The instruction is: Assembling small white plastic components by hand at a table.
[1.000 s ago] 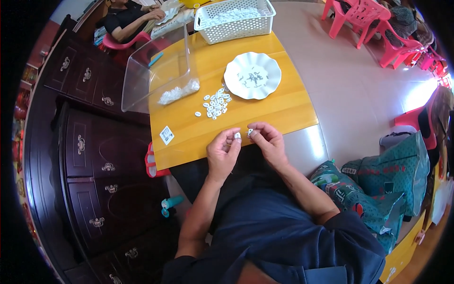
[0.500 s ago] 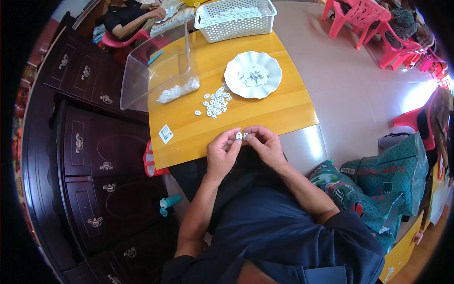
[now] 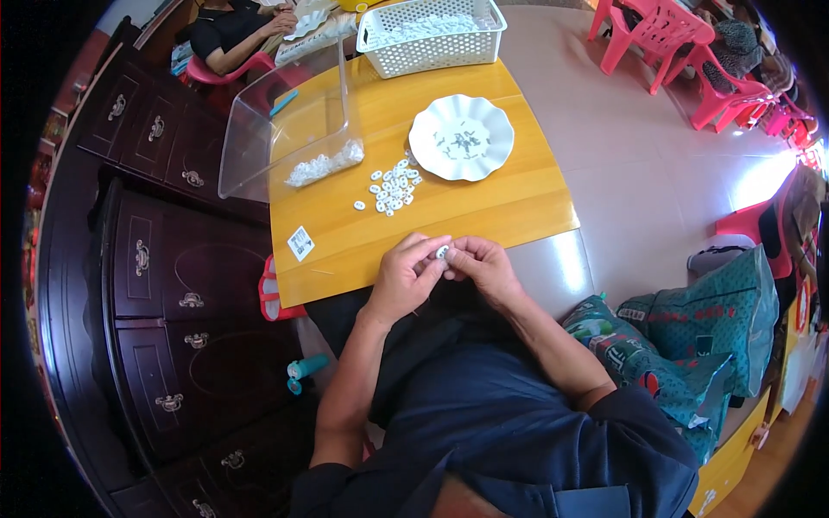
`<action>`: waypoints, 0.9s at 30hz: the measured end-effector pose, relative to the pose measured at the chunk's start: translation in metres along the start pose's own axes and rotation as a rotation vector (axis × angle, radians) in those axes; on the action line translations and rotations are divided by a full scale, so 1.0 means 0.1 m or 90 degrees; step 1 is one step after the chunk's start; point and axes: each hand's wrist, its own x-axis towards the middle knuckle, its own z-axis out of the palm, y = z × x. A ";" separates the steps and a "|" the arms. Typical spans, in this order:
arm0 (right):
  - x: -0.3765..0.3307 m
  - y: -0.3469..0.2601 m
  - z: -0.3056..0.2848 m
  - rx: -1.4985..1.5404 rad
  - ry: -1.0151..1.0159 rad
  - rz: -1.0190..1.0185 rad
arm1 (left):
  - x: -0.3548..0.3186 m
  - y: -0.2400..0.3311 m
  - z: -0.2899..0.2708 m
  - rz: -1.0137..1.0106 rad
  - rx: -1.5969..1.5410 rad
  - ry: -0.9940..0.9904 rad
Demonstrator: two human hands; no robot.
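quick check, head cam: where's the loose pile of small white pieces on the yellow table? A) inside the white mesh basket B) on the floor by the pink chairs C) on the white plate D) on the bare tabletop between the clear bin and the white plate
D: the loose white pieces lie on the bare yellow table, between the clear bin and the white plate.

head cam | looks steeply down | close over hands (image 3: 445, 268) | fisheye, table (image 3: 484, 207) ahead

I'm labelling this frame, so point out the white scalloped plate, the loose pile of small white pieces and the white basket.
white scalloped plate (image 3: 494, 151): head view, bare right rim.
loose pile of small white pieces (image 3: 393, 187): head view, pile's middle.
white basket (image 3: 432, 53): head view, front wall.
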 end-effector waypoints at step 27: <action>-0.02 0.09 0.02 0.126 0.109 0.007 | 0.13 0.00 0.17 0.155 0.260 0.070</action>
